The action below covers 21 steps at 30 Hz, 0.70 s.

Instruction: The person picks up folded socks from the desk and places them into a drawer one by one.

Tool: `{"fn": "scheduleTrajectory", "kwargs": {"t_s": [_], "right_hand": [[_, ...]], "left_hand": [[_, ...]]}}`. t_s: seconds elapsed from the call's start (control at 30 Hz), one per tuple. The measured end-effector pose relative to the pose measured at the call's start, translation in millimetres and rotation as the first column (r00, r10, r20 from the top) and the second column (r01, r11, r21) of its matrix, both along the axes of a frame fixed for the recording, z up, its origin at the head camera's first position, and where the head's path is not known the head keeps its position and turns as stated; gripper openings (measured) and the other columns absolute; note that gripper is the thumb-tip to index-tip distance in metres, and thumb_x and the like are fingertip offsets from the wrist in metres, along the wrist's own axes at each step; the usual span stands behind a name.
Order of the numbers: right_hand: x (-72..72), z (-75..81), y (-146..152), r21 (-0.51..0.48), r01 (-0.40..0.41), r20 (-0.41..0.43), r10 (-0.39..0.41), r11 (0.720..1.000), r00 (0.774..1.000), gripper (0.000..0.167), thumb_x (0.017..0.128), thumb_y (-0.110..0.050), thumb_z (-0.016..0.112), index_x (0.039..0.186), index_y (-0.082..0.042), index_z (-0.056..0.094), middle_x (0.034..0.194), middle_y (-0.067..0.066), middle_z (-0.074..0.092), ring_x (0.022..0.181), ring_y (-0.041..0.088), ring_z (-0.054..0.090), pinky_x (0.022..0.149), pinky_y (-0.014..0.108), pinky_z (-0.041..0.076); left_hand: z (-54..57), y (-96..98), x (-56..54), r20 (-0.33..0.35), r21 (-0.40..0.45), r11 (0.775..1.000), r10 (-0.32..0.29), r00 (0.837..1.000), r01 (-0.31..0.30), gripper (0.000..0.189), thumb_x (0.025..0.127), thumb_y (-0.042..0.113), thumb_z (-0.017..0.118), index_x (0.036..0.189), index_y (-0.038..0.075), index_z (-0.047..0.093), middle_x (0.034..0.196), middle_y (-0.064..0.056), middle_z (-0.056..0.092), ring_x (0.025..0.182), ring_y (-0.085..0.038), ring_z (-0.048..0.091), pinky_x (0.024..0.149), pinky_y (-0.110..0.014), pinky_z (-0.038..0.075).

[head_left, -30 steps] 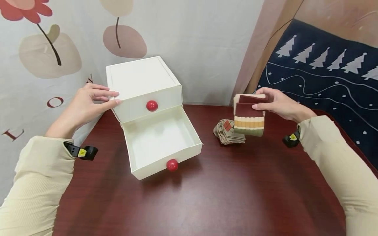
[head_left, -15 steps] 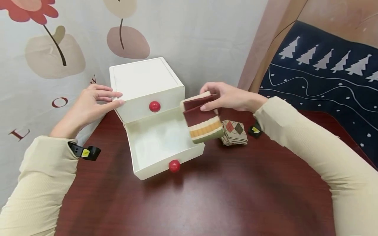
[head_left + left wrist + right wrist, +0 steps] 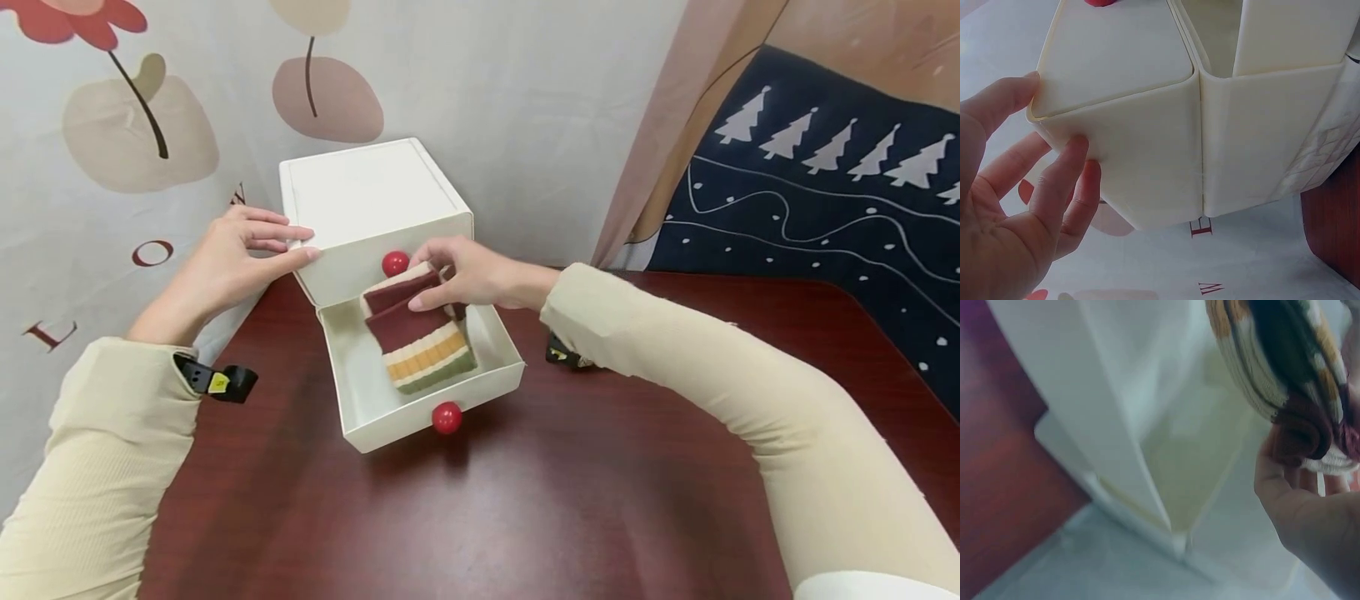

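My right hand (image 3: 480, 273) pinches a folded pair of socks (image 3: 420, 346), maroon with cream, yellow and green bands, between thumb and fingers. The socks are tilted over the pulled-out lower drawer (image 3: 393, 427) of a white two-drawer box (image 3: 371, 187). In the right wrist view the same socks (image 3: 1272, 347) show their thick knit layers above the drawer. My left hand (image 3: 236, 262) rests on the upper left front corner of the box. Its thumb touches the front edge and its fingers the top, with the left wrist view showing these fingers (image 3: 1054, 187) against the white surface.
The closed upper drawer has a red knob (image 3: 395, 263), the lower one another red knob (image 3: 447, 417). Everything stands on a dark red-brown table (image 3: 525, 500). A printed curtain (image 3: 525, 125) hangs behind, and a navy cloth with white trees (image 3: 817, 192) on the right.
My right hand has carried the striped socks leftward from the table's right side to over the drawer. An argyle pair beside the box is now hidden by my right arm. The left hand stays put.
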State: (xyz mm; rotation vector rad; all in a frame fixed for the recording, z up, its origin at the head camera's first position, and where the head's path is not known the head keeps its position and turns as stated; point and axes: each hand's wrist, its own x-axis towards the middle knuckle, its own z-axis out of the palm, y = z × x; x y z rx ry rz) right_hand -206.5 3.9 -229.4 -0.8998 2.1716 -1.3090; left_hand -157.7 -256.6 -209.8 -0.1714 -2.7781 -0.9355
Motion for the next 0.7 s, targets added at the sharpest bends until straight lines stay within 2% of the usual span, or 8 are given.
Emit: {"fn": "scheduleTrajectory", "kwargs": {"t_s": [0.13, 0.4, 0.7], "right_hand": [[8.0, -10.7, -14.3, 0.004, -0.015, 0.017, 0.015, 1.000, 1.000, 0.029, 0.075, -0.005, 0.070, 0.098, -0.003, 0.054, 0.092, 0.008, 0.058, 0.080, 0.019, 0.057, 0.069, 0.026, 0.046], [19.6, -29.1, -36.2, 0.043, -0.034, 0.024, 0.033, 0.998, 0.999, 0.028, 0.075, -0.007, 0.070, 0.099, -0.004, 0.055, 0.091, 0.006, 0.058, 0.078, 0.016, 0.056, 0.067, 0.022, 0.045], [16.1, -37.4, -41.1, 0.096, -0.008, 0.077, 0.000, 0.995, 0.997, 0.027, 0.075, -0.003, 0.070, 0.098, -0.003, 0.056, 0.089, 0.007, 0.057, 0.079, 0.015, 0.053, 0.064, 0.021, 0.044]], "left_hand": [[0.4, 0.4, -0.8, -0.003, 0.003, 1.000, -0.002, 1.000, 0.002, 0.047, 0.080, 0.034, 0.064, 0.113, 0.001, 0.061, 0.117, -0.015, 0.038, 0.082, -0.007, 0.047, 0.067, -0.019, 0.035], [1.0, 1.7, -0.4, 0.022, -0.006, 1.000, 0.013, 1.000, -0.013, 0.050, 0.080, 0.036, 0.063, 0.115, 0.001, 0.059, 0.119, -0.017, 0.036, 0.093, -0.027, 0.048, 0.067, -0.021, 0.036], [0.9, 2.2, -1.1, 0.021, -0.020, 1.000, 0.010, 1.000, -0.009, 0.049, 0.080, 0.037, 0.063, 0.115, 0.002, 0.059, 0.119, -0.016, 0.037, 0.094, -0.029, 0.048, 0.068, -0.022, 0.035]]}}
